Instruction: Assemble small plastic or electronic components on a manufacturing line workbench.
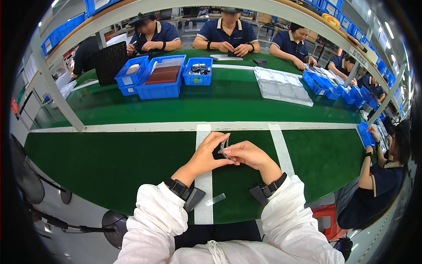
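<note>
Between both hands, above the green mat, is a thin, curved grey strip-like piece, too small to name more exactly. My left hand pinches it at its ends, with the thumb at the lower end and the fingertips at the upper. From the other side, my right hand closes thumb and fingers on its lower middle part. A small transparent strip lies on the mat below my hands, partly over the pale tape band.
Beyond the white rail, the green conveyor belt carries blue bins and a clear plastic tray. Co-workers sit along the far side. Another person works at my right. A post stands at the left.
</note>
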`<state>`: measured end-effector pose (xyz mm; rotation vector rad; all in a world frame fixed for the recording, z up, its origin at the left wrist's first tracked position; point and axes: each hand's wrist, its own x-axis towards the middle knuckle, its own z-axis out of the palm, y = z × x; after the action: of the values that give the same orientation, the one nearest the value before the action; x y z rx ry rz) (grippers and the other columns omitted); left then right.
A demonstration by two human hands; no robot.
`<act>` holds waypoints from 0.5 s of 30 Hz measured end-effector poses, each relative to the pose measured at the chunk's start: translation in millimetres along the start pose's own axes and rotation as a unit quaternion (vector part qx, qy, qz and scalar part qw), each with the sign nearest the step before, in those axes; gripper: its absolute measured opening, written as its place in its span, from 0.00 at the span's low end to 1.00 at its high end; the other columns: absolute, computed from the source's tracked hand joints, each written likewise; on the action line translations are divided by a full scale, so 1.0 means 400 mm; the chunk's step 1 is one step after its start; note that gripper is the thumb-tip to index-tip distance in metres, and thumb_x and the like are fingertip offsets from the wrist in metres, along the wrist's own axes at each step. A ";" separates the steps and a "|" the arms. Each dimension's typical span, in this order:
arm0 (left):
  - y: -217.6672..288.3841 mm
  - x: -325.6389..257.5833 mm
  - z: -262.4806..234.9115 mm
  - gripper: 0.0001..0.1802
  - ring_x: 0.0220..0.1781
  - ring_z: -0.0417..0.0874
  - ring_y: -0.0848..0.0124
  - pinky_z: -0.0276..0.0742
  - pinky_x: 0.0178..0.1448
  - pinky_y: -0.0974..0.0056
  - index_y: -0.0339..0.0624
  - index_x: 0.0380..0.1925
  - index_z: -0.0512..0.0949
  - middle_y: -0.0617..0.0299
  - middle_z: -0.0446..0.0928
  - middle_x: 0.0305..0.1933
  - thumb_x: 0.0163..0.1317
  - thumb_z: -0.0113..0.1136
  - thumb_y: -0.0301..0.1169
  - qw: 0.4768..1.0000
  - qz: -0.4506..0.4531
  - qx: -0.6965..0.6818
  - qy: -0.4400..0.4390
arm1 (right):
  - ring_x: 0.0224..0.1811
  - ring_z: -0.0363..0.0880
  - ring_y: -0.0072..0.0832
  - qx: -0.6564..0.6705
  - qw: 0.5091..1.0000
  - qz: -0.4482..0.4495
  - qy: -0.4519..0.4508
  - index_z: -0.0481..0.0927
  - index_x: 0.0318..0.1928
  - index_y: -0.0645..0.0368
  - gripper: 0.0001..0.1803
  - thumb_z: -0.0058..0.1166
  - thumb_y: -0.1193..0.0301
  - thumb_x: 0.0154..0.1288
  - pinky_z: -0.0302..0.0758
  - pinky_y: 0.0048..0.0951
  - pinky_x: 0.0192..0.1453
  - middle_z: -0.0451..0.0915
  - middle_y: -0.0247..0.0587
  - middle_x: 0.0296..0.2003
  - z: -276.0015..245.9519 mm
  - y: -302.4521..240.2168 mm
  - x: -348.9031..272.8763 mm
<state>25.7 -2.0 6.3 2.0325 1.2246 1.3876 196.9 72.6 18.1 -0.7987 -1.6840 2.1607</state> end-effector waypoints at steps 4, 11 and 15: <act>-0.002 0.003 -0.001 0.39 0.52 0.71 0.60 0.69 0.55 0.62 0.43 0.55 0.68 0.56 0.68 0.50 0.39 0.72 0.32 1.000 0.015 0.015 -0.006 | 0.20 0.66 0.17 -0.010 1.000 0.001 -0.003 0.81 0.38 0.64 0.13 0.55 0.66 0.59 0.63 0.17 0.25 0.72 0.31 0.20 0.008 -0.009 -0.005; 0.008 0.000 -0.005 0.40 0.54 0.70 0.63 0.66 0.57 0.61 0.43 0.55 0.69 0.56 0.68 0.51 0.36 0.73 0.29 1.000 0.004 0.003 -0.009 | 0.21 0.66 0.17 -0.010 1.000 0.001 -0.020 0.81 0.38 0.62 0.12 0.55 0.66 0.60 0.64 0.17 0.26 0.73 0.30 0.20 0.010 -0.007 -0.002; 0.001 0.000 -0.003 0.40 0.54 0.71 0.60 0.68 0.56 0.61 0.44 0.55 0.67 0.55 0.67 0.51 0.38 0.73 0.32 1.000 0.012 0.012 -0.018 | 0.21 0.67 0.17 -0.021 0.999 -0.007 -0.025 0.81 0.38 0.63 0.12 0.55 0.67 0.60 0.64 0.17 0.26 0.72 0.30 0.20 -0.003 0.005 0.003</act>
<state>24.9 -2.5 7.2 2.0851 1.2116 1.3471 196.7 73.4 15.7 -0.7478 -1.7586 2.1610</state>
